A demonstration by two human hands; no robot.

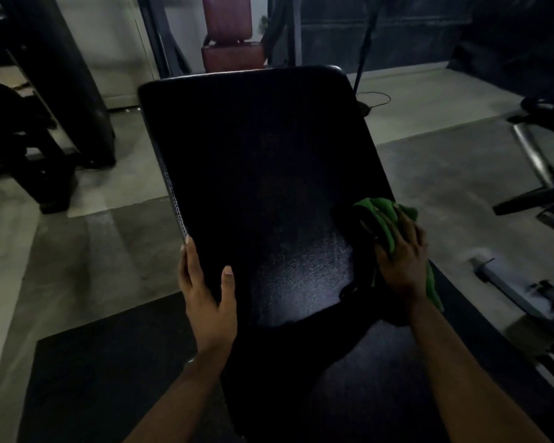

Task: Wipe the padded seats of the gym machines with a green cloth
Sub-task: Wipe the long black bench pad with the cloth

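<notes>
Hand, left: your left hand (205, 295) grasps the left edge of the bench pad (263, 161) near its lower corner, with the thumb laid on the face and the fingers along the side.
Hand, right: your right hand (402, 260) is clenched round the green cloth (381, 215) and presses it down at the pad's right edge.
Cloth: bunched under your fingers. One end pokes out above them, and a strip trails down past your wrist off the edge.
Pad: black, textured and tilted, with its top edge farthest from you. A patch of sheen shows near the lower edge, between your hands.
Seat: a second black seat pad (349, 378) lies just below, beneath your forearms.
Surroundings: a dark floor mat (103, 372) lies at the left. A red padded seat (227, 30) stands beyond the top edge. A metal bar (531, 155) and a thin cable (376, 99) lie on the floor at the right.
</notes>
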